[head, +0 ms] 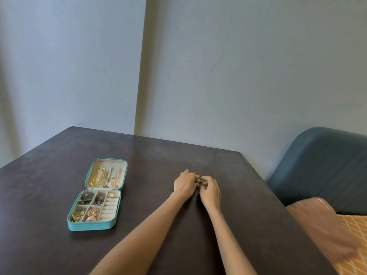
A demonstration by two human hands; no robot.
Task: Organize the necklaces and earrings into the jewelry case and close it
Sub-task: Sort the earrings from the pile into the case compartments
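Note:
A teal jewelry case lies open on the dark table, left of my arms. Its lid holds gold and rose necklaces. The tray below has compartments with dark, gold and rose earrings and a gold ring in the ring rolls. Far to the right, my left hand and my right hand meet over a small heap of gold jewelry. Both hands have curled fingers on the heap, which they largely hide.
The table's right edge runs beside a blue sofa with a pink cushion and an orange patterned cloth. A grey wall stands behind the table. Bare tabletop lies between the case and my hands.

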